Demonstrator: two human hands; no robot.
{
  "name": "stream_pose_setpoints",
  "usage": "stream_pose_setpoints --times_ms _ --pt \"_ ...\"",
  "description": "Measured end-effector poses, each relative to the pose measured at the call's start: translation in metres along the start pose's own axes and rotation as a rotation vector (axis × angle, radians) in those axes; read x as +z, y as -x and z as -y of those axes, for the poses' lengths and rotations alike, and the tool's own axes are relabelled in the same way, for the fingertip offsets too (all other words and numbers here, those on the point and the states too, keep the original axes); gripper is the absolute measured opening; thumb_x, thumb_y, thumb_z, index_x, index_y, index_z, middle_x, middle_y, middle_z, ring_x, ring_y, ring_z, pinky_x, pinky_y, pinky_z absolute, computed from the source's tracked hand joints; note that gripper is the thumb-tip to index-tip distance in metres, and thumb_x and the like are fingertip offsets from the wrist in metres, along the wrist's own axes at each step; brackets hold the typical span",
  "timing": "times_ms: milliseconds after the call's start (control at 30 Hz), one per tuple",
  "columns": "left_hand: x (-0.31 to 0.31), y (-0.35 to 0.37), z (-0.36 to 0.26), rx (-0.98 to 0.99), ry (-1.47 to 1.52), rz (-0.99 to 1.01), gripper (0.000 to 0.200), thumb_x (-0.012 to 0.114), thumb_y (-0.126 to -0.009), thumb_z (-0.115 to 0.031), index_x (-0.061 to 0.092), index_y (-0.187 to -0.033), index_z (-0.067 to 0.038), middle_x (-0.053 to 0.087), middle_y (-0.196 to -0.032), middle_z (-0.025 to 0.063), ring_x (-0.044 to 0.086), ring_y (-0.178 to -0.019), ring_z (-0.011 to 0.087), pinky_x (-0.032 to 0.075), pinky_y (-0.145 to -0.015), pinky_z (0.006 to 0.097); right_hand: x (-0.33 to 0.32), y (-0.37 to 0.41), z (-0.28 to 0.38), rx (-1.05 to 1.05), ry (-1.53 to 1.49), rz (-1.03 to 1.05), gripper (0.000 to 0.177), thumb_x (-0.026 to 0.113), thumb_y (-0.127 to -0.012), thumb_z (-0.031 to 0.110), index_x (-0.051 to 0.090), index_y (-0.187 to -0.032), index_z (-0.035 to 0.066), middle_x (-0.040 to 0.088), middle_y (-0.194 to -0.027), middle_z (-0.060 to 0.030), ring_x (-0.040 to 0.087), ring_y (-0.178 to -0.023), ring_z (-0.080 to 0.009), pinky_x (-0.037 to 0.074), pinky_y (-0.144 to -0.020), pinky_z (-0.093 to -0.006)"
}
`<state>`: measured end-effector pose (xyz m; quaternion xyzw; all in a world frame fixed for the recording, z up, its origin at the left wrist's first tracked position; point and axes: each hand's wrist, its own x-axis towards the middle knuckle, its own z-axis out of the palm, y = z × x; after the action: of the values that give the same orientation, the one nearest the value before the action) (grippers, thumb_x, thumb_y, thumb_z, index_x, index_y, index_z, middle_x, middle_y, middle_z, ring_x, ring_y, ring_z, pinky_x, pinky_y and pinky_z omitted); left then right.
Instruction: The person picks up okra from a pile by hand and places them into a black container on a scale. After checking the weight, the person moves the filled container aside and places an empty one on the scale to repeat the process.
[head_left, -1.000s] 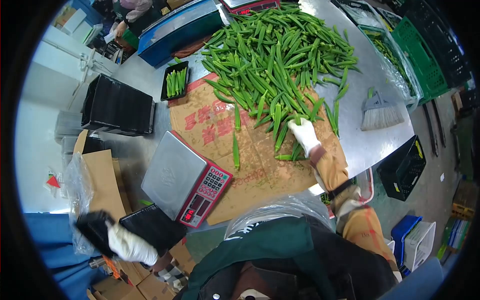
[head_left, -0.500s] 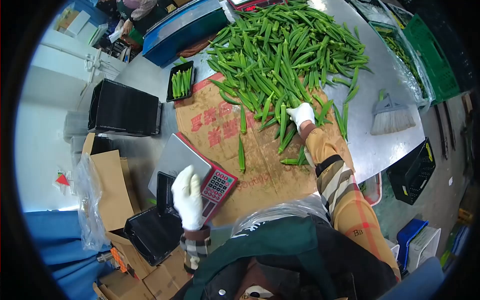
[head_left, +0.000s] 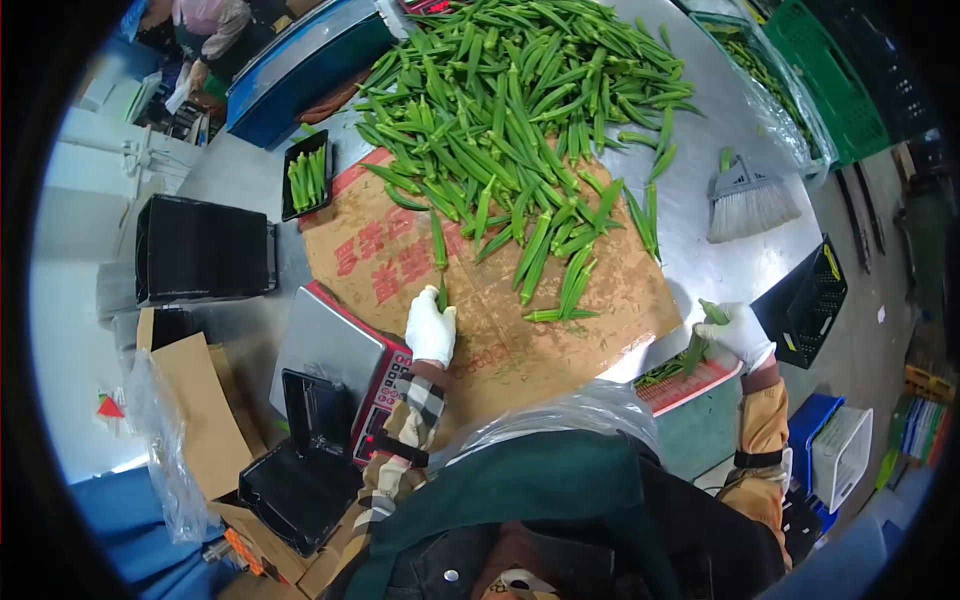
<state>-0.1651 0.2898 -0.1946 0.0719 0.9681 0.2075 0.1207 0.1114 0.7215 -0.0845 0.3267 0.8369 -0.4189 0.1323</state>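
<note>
A large heap of green okra (head_left: 520,110) lies on a metal table, its near edge on a flat cardboard sheet (head_left: 490,350). My left hand (head_left: 431,330), in a white glove, pinches a single okra pod (head_left: 443,292) over the cardboard. Out at the right, my gloved right hand (head_left: 736,335) is closed on okra (head_left: 694,352) above a red-rimmed basket (head_left: 690,392) holding more green pieces. Left of the cardboard is a scale (head_left: 335,345) with a red keypad panel. A black tray (head_left: 307,175) with okra in rows stands beside the heap.
A brush (head_left: 752,203) lies on the table's right side. Black trays (head_left: 300,492) and an open carton (head_left: 205,415) are at the left. Green crate (head_left: 825,80) at upper right, black crate (head_left: 805,305) below it. Another person (head_left: 215,30) is at upper left.
My right hand has moved from the heap's edge to the basket at the right, with okra in it. My left hand has moved from the scale onto a pod on the cardboard. The view has shifted.
</note>
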Motion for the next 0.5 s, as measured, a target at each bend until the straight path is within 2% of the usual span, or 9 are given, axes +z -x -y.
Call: stream_pose_setpoints --times_ms 33,67,133,167,200,267,333,400,500 --pt "-0.01 -0.001 -0.013 -0.028 0.013 0.056 0.036 0.073 -0.087 -0.02 0.064 -0.118 -0.002 0.064 -0.11 0.0221 0.063 -0.103 0.0378 0.051 -0.089 0.0421 0.006 -0.002 -0.008 -0.013 -0.074 -0.065 0.02 0.077 -0.085 0.016 0.073 -0.09 -0.003 0.061 -0.063 0.0004 0.057 -0.057 -0.0074 0.047 -0.054 -0.0282" --pt "-0.013 -0.003 -0.022 0.028 0.065 0.017 0.033 0.071 -0.088 -0.019 0.064 -0.116 -0.003 0.064 -0.108 0.022 0.063 -0.101 0.0383 0.051 -0.088 0.0425 0.015 -0.005 -0.016 -0.026 -0.146 -0.129 0.021 0.077 -0.086 0.017 0.073 -0.091 -0.004 0.062 -0.062 -0.0005 0.058 -0.057 -0.0083 0.049 -0.054 -0.0293" --pt "-0.014 -0.004 -0.046 0.134 0.171 -0.062 0.026 0.068 -0.09 -0.017 0.065 -0.111 -0.003 0.064 -0.104 0.0217 0.062 -0.097 0.0392 0.05 -0.086 0.0434 0.03 -0.023 0.004 0.102 -0.245 -0.143 0.018 0.073 -0.087 0.014 0.073 -0.099 0.0 0.068 -0.069 -0.005 0.065 -0.062 -0.0199 0.053 -0.064 -0.035" --pt "-0.012 -0.011 -0.08 0.251 0.236 -0.048 0.02 0.065 -0.093 -0.017 0.064 -0.108 -0.004 0.063 -0.101 0.0214 0.06 -0.095 0.0404 0.049 -0.086 0.0438 0.049 -0.044 0.013 -0.1 -0.06 -0.314 0.021 0.07 -0.086 0.01 0.072 -0.105 0.003 0.07 -0.083 -0.0083 0.066 -0.073 -0.0254 0.053 -0.072 -0.0362" --pt "-0.001 -0.014 -0.09 0.312 0.353 -0.019 0.023 0.063 -0.094 -0.017 0.064 -0.112 -0.004 0.062 -0.104 0.0222 0.059 -0.099 0.0409 0.049 -0.089 0.0438 0.068 -0.071 0.028 -0.313 0.13 -0.482 0.027 0.068 -0.085 0.006 0.071 -0.111 0.006 0.072 -0.096 -0.0116 0.068 -0.084 -0.0309 0.053 -0.08 -0.0374" --pt "0.023 -0.019 -0.113 0.453 0.285 0.008 0.031 0.062 -0.093 -0.018 0.059 -0.122 -0.007 0.06 -0.109 0.0205 0.059 -0.105 0.0385 0.05 -0.089 0.0451 0.08 -0.11 0.064 -0.529 0.105 -0.453 0.039 0.062 -0.083 0.001 0.068 -0.12 0.011 0.065 -0.123 -0.0132 0.061 -0.108 -0.0371 0.05 -0.094 -0.0388" --pt "0.041 -0.014 -0.133 0.517 0.218 0.008 0.041 0.065 -0.092 -0.018 0.057 -0.13 -0.006 0.06 -0.113 0.0203 0.059 -0.106 0.0391 0.049 -0.093 0.0458 0.1 -0.155 0.081 -0.705 0.279 -0.5 0.038 0.059 -0.086 0.003 0.068 -0.122 0.011 0.061 -0.132 -0.0128 0.057 -0.118 -0.0323 0.049 -0.098 -0.0381" --pt "0.036 -0.006 -0.16 0.433 -0.085 0.133 0.069 0.075 -0.085 -0.017 0.044 -0.145 -0.005 0.06 -0.117 0.0178 0.058 -0.109 0.0389 0.05 -0.091 0.0465 0.119 -0.183 0.096 -0.703 0.493 -0.495 0.033 0.058 -0.086 0.009 0.068 -0.118 0.011 0.063 -0.129 -0.011 0.057 -0.116 -0.0303 0.049 -0.097 -0.0394" --pt "0.04 -0.011 -0.159 0.384 -0.137 0.171 0.072 0.078 -0.081 -0.018 0.043 -0.143 -0.005 0.06 -0.115 0.017 0.059 -0.107 0.0388 0.052 -0.088 0.0477 0.104 -0.206 0.097 -0.729 0.596 -0.456 0.028 0.059 -0.086 0.012 0.067 -0.113 0.013 0.064 -0.128 -0.0097 0.057 -0.115 -0.0278 0.05 -0.095 -0.0404"
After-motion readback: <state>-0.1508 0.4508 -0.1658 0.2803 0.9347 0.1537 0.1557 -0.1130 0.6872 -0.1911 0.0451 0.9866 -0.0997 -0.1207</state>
